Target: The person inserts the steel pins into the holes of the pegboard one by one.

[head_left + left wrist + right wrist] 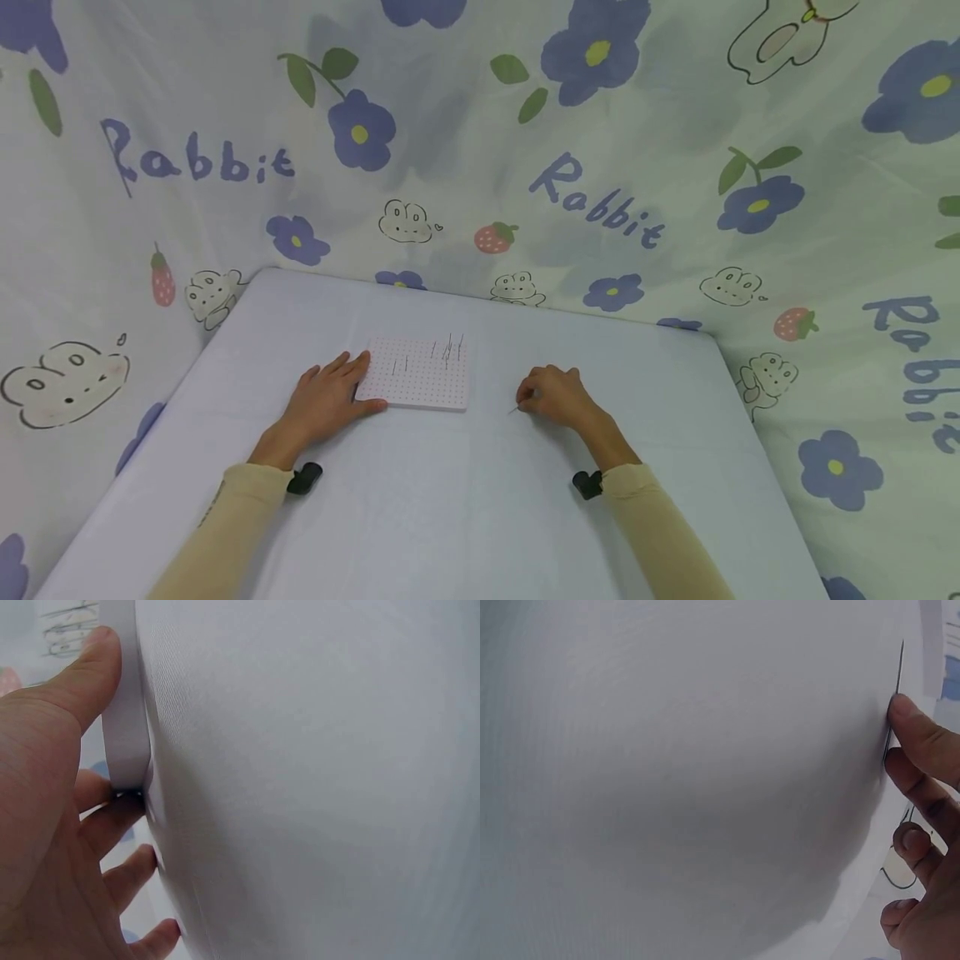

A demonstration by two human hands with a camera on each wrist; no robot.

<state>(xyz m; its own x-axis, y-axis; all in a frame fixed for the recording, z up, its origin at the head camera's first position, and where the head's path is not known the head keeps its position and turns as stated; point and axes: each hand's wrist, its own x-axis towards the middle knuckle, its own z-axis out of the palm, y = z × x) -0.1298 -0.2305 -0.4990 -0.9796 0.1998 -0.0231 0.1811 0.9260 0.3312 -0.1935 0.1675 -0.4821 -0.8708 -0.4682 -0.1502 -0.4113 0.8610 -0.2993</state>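
A white pegboard with a grid of small holes lies on the table, several thin dark needles standing in it, mostly toward its far right. At its left edge, my left hand is spread, thumb lying against the near left corner. In the left wrist view the other fingers reach down to the tabletop beside the board. To the right of the board, thumb and index finger of my right hand pinch a thin needle close over the tabletop. Its pointed end sticks out past the thumb.
A white cloth-covered table extends around the board. Behind and beside it hangs a patterned curtain with flowers, rabbits and lettering. Black wrist cameras sit below both hands.
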